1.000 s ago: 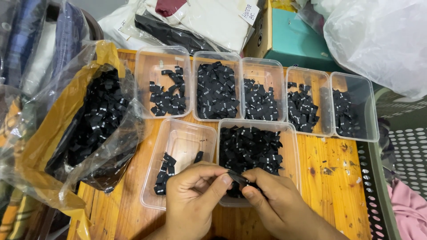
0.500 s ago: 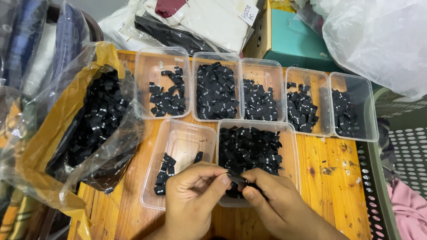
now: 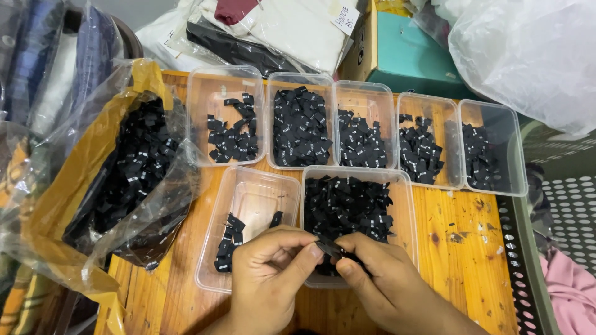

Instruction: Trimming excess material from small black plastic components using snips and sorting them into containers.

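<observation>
My left hand (image 3: 270, 276) and my right hand (image 3: 382, 282) meet at the bottom centre and pinch one small black fabric label (image 3: 329, 248) between their fingertips. They hover over the near edge of a clear plastic tray (image 3: 406, 205) heaped with black labels (image 3: 347, 205). Left of it, another clear tray (image 3: 261, 186) holds only a few labels (image 3: 228, 248), just beside my left hand.
A back row of several clear trays (image 3: 226, 77) holds sorted black labels on the wooden table (image 3: 459, 248). An open plastic bag (image 3: 130, 161) full of labels lies at the left. A teal box (image 3: 416, 56), folded cloth and a clear bag (image 3: 528, 56) sit behind.
My fingers have shifted slightly on the label; both hands stay in the same place over the tray's near edge.
</observation>
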